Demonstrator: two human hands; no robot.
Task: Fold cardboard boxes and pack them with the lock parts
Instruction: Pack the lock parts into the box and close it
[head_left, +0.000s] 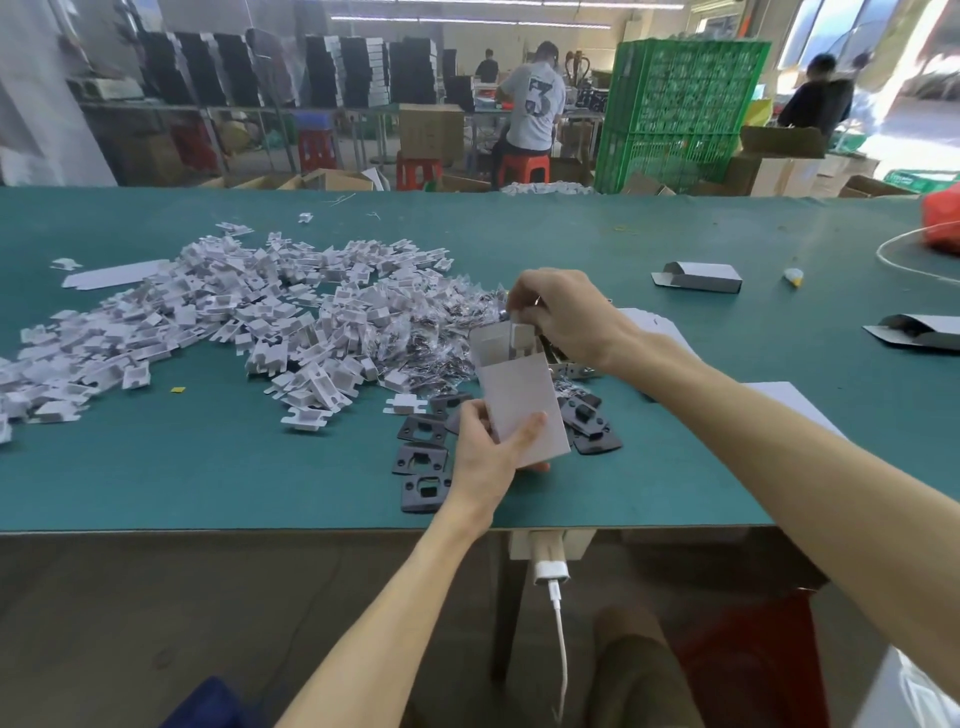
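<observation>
Head view: I am packing a small cardboard box (519, 400) over the green table (208, 467).

My left hand (488, 447) is gripping the box's lower end, holding it just above the black strike plates (421, 460), while my right hand (561, 317) is pinching a white insert (522, 335) at its open top. A heap of white inserts (208, 312) is sprawling across the mat to my left, beside bagged parts (431, 332). Beyond the table, a seated worker (535, 104) is facing away near stacked green crates (680, 98).
</observation>
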